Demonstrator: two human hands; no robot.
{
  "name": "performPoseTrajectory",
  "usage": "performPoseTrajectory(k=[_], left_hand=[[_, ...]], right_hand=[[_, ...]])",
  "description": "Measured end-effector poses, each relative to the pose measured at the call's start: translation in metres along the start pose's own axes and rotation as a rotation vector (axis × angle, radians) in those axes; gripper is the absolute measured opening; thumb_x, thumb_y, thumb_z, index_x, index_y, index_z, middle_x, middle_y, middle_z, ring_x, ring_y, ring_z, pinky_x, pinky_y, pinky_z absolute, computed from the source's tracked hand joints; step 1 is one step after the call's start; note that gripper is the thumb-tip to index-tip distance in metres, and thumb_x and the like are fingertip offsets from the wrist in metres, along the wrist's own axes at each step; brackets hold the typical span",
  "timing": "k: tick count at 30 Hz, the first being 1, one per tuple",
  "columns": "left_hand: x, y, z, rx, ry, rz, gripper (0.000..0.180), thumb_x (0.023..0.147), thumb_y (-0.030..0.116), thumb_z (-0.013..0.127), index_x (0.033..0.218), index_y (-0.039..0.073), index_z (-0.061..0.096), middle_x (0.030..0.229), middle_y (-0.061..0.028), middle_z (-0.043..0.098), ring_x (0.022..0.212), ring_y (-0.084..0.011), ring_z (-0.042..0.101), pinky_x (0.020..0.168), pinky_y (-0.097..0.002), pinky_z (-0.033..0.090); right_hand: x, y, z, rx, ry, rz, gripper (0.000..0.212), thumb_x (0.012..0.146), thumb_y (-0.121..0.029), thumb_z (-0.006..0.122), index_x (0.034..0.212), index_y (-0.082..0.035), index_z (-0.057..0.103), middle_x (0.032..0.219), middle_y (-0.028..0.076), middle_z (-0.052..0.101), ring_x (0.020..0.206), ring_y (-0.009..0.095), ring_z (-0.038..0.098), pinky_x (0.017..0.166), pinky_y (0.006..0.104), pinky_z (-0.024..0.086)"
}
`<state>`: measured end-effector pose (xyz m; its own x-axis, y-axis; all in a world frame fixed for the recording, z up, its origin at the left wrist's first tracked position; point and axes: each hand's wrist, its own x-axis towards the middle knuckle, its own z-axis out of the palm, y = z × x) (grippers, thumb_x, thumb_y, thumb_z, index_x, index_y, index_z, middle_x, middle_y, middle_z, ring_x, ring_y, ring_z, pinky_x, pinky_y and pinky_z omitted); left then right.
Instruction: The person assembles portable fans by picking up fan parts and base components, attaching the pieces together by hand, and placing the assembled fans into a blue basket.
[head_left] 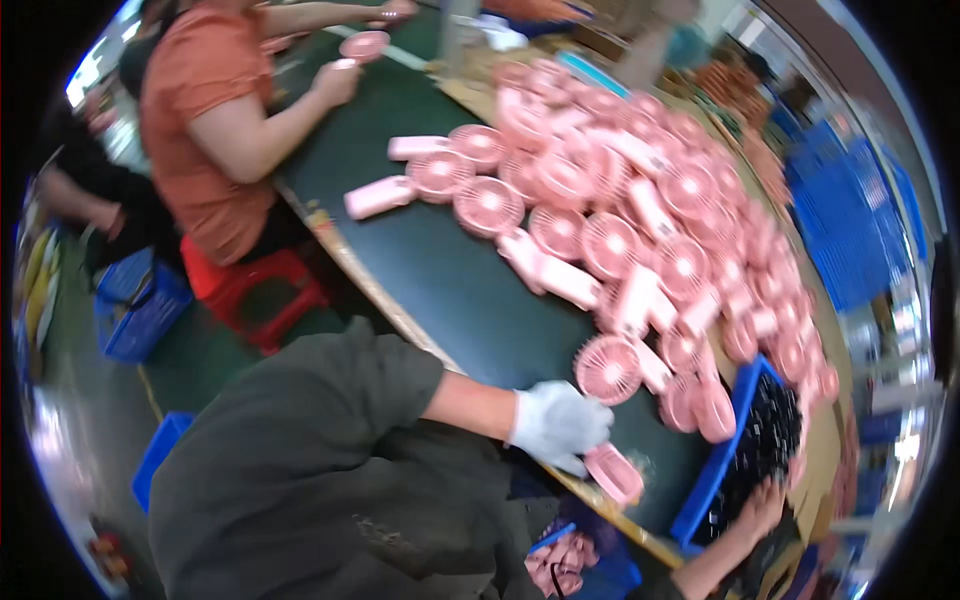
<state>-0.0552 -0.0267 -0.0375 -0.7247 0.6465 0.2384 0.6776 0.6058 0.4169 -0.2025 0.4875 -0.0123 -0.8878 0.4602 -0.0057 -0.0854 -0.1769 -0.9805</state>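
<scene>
Left hand (562, 425) at pink part (615, 475), right hand (762, 510) at blue tray (711, 477)

The pink part sits at the bench's (450, 290) near edge, gloved fingers curled beside it; bare fingers bend over black pieces (765, 420). Whether either pinches anything I cannot tell. Pink fans (610, 245) heap beyond.

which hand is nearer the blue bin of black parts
Right. The right hand is at the black parts in the blue bin; the gloved left hand is off to its left, by a pink piece.
</scene>
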Motion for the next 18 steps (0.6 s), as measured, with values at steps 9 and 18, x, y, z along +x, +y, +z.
performPoseTrajectory(k=[9, 18], left_hand=[[-0.003, 0.003, 0.017, 0.011, 0.130, -0.062, 0.041, 0.074, 0.049, 0.065, 0.078, 0.008, 0.065, 0.080, -0.0103, 0.065, 0.072, -0.0282, 0.066, 0.060, -0.0403, 0.053], [-0.008, 0.000, 0.000, -0.143, 0.119, -0.206, 0.049, 0.076, 0.058, 0.061, 0.058, 0.012, 0.060, 0.061, -0.0093, 0.059, 0.055, -0.0299, 0.060, 0.045, -0.0401, 0.044]], right_hand=[[-0.113, -0.019, 0.077, -0.783, -0.101, -0.836, 0.020, 0.089, -0.010, 0.059, 0.104, -0.001, 0.069, 0.102, 0.020, 0.068, 0.085, 0.036, 0.066, 0.074, 0.0380, 0.053], [-0.242, 0.003, 0.159, -0.168, -0.283, -0.324, 0.019, 0.092, 0.001, 0.052, 0.109, 0.007, 0.057, 0.097, 0.013, 0.063, 0.086, 0.017, 0.060, 0.080, 0.0279, 0.049]])
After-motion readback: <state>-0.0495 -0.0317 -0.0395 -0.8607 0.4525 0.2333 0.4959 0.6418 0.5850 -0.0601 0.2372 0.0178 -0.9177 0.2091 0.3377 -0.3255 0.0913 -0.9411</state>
